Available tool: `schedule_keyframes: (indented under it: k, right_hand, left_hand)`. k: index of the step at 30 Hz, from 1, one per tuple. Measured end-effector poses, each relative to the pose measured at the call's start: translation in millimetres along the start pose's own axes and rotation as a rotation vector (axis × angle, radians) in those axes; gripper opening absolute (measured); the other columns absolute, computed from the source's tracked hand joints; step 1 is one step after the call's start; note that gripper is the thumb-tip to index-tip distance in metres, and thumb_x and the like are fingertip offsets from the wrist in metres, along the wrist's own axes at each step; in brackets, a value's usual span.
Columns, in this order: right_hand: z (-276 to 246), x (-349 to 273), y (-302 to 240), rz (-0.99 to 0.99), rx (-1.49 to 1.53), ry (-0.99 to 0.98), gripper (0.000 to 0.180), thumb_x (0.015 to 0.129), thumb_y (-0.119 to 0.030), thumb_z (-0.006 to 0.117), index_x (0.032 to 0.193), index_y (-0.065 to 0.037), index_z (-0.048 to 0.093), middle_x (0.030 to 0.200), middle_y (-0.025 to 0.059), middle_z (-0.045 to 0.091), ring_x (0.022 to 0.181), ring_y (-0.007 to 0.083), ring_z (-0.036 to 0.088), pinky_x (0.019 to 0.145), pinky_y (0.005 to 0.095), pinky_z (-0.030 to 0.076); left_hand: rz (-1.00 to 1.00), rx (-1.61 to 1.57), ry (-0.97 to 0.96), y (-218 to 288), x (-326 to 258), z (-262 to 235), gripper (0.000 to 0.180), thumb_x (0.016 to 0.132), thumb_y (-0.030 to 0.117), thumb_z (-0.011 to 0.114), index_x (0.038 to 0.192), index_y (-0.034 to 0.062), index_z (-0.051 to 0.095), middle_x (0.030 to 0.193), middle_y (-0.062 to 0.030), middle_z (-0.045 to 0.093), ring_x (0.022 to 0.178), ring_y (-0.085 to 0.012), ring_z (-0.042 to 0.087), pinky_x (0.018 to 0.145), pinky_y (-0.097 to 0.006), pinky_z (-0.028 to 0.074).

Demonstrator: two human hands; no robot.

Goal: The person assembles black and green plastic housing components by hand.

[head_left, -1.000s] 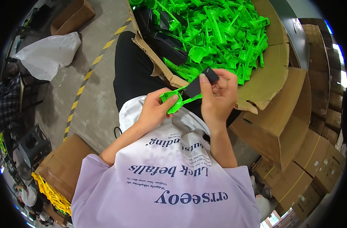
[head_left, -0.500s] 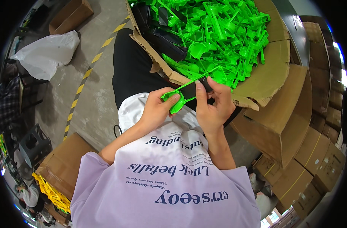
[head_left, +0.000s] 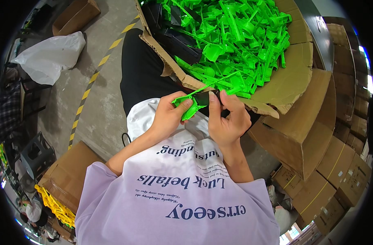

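Note:
My left hand (head_left: 168, 114) is closed around a bright green plastic part (head_left: 190, 109), thumb pressed on it. From that part a long thin green arm stretches up and right toward the box. Between thumb and fingers, my right hand (head_left: 229, 119) grips a black flat plastic piece (head_left: 203, 98). The black piece's left end meets the green part; whether it sits inside cannot be made out. Both hands are over my lap, just short of a large cardboard box (head_left: 290, 87) heaped with similar green plastic parts (head_left: 235, 36).
Black plastic pieces (head_left: 182, 47) lie at the box's left inside. Cardboard cartons (head_left: 337, 175) are stacked at the right. On the left are a white plastic bag (head_left: 51, 57), a striped floor line (head_left: 98, 75), and a carton (head_left: 68, 175) beside yellow parts (head_left: 55, 208).
My right hand has shifted slightly left and down with the black piece, which is closer to the green part and tilted differently. My left hand has barely moved.

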State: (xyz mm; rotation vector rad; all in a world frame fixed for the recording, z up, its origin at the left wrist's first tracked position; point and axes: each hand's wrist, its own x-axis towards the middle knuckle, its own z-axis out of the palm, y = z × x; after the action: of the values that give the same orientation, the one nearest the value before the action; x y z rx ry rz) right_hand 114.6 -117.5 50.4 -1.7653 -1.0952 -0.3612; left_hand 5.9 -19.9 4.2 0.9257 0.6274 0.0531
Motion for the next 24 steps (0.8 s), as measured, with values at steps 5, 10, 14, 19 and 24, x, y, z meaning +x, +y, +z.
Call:
schedule_keyframes:
  k: [5,10,14,19,24]
  right_hand:
    - [-3,-2,-4,0.04,-0.027,-0.007,0.02,0.073,0.009,0.071,0.085,0.001,0.058,0.062,0.0078,0.058,0.044,0.0132,0.048,0.041,0.023,0.038]
    - [-3,-8,4,0.316,0.022,0.028,0.015,0.076,0.003,0.072,0.081,0.001,0.058,0.061,0.0055,0.057,0.045,0.0069,0.047,0.042,0.0206,0.038]
    - [-6,-6,6,0.614,0.153,0.039,0.014,0.081,-0.001,0.07,0.081,0.001,0.057,0.062,-0.0007,0.057,0.049,0.0001,0.044,0.043,0.0169,0.036]
    - [-9,-7,17,0.839,0.324,-0.007,0.017,0.084,0.001,0.066,0.081,-0.002,0.05,0.062,-0.0033,0.053,0.05,-0.0029,0.038,0.042,0.0168,0.026]
    - [-5,-3,18,0.77,0.386,-0.005,0.018,0.085,0.001,0.066,0.08,-0.003,0.049,0.061,-0.0053,0.05,0.049,-0.0031,0.035,0.042,0.0176,0.023]
  left_hand:
    - [0.016,-0.018,0.023,-4,-1,2,0.018,0.093,0.02,0.057,0.087,0.0031,0.058,0.065,-0.0043,0.059,0.053,-0.0088,0.051,0.046,-0.023,0.039]
    - [0.027,-0.031,0.058,-4,-3,4,0.018,0.093,0.019,0.057,0.085,0.003,0.057,0.066,-0.0039,0.058,0.053,-0.0083,0.05,0.047,-0.022,0.038]
    - [0.031,-0.034,0.065,-3,-3,5,0.016,0.093,0.016,0.057,0.084,0.0028,0.057,0.066,-0.0038,0.057,0.054,-0.0079,0.05,0.047,-0.022,0.038]
    - [0.057,-0.046,0.079,-1,-3,7,0.014,0.092,0.012,0.055,0.083,0.0026,0.058,0.066,-0.0032,0.057,0.054,-0.0078,0.05,0.047,-0.022,0.038]
    - [0.077,-0.053,0.083,-2,-1,7,0.013,0.092,0.01,0.054,0.082,0.0023,0.058,0.066,-0.0026,0.057,0.054,-0.0081,0.051,0.047,-0.022,0.039]
